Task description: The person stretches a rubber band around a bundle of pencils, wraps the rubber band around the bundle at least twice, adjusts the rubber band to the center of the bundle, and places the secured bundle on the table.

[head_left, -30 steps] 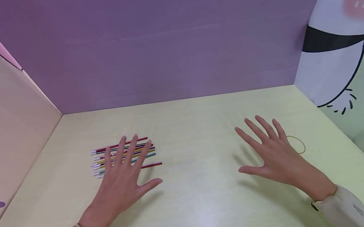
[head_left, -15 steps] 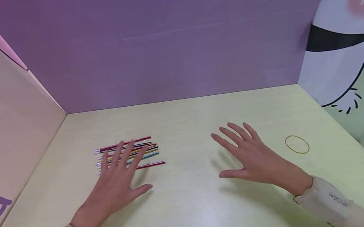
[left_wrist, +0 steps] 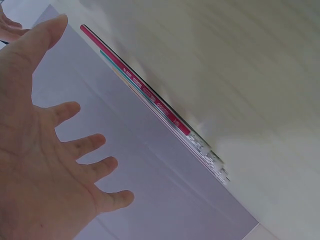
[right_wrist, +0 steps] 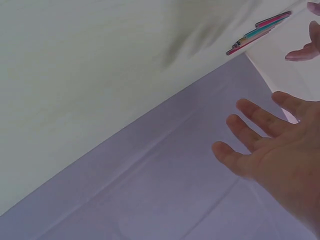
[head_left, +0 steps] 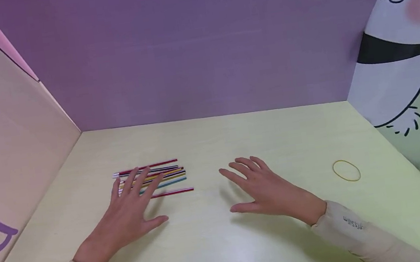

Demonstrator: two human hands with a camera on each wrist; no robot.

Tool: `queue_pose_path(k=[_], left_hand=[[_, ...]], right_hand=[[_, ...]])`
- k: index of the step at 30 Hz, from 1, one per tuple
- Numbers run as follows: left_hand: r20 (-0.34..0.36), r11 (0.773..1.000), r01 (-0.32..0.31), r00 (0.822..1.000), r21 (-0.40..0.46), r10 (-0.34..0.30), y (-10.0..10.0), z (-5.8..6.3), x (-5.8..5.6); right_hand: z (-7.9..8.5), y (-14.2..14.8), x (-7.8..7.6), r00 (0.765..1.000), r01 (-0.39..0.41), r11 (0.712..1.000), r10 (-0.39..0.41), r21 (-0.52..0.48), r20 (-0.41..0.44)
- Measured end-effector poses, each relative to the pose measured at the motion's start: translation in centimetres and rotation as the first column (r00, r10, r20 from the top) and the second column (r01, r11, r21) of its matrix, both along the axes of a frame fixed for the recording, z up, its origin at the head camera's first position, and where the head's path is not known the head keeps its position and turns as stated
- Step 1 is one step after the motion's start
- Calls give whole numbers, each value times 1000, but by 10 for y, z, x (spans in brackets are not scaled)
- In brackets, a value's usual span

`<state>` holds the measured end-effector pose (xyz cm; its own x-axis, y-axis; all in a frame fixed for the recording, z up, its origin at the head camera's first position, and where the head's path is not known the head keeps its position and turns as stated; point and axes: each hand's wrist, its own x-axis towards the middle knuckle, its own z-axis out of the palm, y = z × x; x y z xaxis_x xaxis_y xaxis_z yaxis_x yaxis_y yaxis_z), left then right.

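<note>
Several pencils (head_left: pixel 170 193) with white ends lie side by side on the left of the table, in red, blue, yellow and dark colours. My left hand (head_left: pixel 125 219) hovers over their near left part with its fingers spread, hiding some of them. In the left wrist view a red pencil (left_wrist: pixel 140 82) lies in front of the others, apart from the fingers. My right hand (head_left: pixel 266 190) is held over the middle of the table, fingers spread and slightly bent, holding nothing. A thin yellow rubber band (head_left: pixel 346 170) lies to the right, beyond the right forearm.
The pale table (head_left: pixel 219 255) meets a purple wall (head_left: pixel 199 52) at the back. A pinkish panel (head_left: pixel 4 133) stands at the left, and a panel with a panda drawing (head_left: pixel 400 82) at the right.
My right hand has moved left from near the rubber band towards the pencils, uncovering the band. My left hand has shifted slightly left and nearer to me. The head view has turned slightly.
</note>
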<state>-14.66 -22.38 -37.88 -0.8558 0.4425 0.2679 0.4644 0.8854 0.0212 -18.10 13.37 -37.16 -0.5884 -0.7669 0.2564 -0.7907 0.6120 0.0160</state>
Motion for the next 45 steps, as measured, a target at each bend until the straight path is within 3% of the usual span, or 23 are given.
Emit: queue_pose_path(k=[6, 15, 24, 33, 45], left_hand=[[24, 1000, 20, 1000, 8, -21, -4, -7, -3], [-10, 999, 44, 999, -2, -44, -17, -12, -12], [21, 1000, 21, 1000, -5, -21, -22, -11, -26], [63, 999, 16, 998, 33, -18, -25, -11, -39], [13, 999, -24, 1000, -23, 25, -22, -11, -33]], right_hand=[[-7, -22, -7, 998, 10, 999, -12, 42, 55], [-4, -56, -23, 992, 32, 996, -42, 88, 118], [-9, -88, -35, 984, 40, 987, -66, 153, 164], [-14, -110, -51, 972, 44, 988, -77, 150, 223], [-16, -133, -65, 972, 32, 991, -61, 128, 228]])
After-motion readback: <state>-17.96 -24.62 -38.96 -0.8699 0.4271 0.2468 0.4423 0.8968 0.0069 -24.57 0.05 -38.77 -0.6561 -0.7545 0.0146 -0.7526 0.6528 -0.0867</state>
